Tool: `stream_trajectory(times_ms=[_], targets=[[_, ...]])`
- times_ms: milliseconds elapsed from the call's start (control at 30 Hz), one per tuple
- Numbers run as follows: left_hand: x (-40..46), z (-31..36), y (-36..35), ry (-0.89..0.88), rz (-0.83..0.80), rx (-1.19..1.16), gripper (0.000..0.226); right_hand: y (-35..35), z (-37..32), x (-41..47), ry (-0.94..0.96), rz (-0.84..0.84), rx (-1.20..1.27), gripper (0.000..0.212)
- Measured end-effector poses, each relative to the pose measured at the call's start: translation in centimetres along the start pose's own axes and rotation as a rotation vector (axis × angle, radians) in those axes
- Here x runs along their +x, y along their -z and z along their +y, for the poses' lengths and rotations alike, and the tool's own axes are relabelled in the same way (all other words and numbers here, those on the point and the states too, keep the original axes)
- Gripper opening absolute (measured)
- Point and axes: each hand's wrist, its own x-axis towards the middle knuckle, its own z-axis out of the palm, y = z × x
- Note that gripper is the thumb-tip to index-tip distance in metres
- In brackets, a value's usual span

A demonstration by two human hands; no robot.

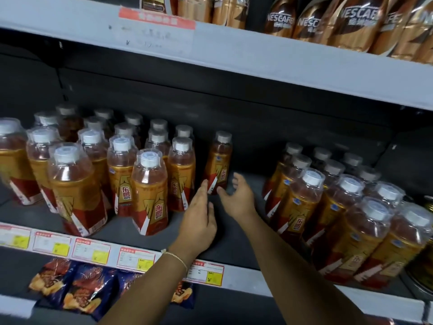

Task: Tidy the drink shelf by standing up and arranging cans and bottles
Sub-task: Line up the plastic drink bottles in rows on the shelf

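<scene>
A lone orange-labelled drink bottle (219, 161) with a white cap stands upright in the gap at the middle of the dark shelf (234, 245). My left hand (199, 221) reaches in with straight fingers, its tips just left of the bottle's base. My right hand (236, 198) is spread in front of the bottle, thumb near its base, fingers loosely curved and holding nothing. Several matching bottles (150, 191) stand in rows on the left, and another group (304, 202) stands on the right.
Above, the shelf board (257, 59) carries brown Nescafe bottles (351, 22). Price tags (136, 258) line the front edge. Snack bags (77, 287) lie on the shelf below. A dark can (425, 259) shows at the far right.
</scene>
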Motion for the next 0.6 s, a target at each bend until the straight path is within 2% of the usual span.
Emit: stream_trajectory(times_ms=[133,267,333,600], targets=[[0.2,-0.5,-0.3,0.016,0.000,0.009,0.061,-1.3,0.3,2.7,-0.032,-0.040,0.036,0.076],[0.2,-0.9,-0.4,0.044,0.020,0.022,0.059,-2.2,0.1,3.7,-0.021,-0.044,0.058,0.051],[0.2,-0.9,-0.5,0.056,0.025,0.019,0.058,-2.4,-0.1,3.9,-0.012,-0.022,0.037,0.048],[0.3,-0.8,-0.5,0.086,0.046,-0.013,0.052,-1.9,-0.7,2.6,-0.010,0.066,-0.104,0.060]])
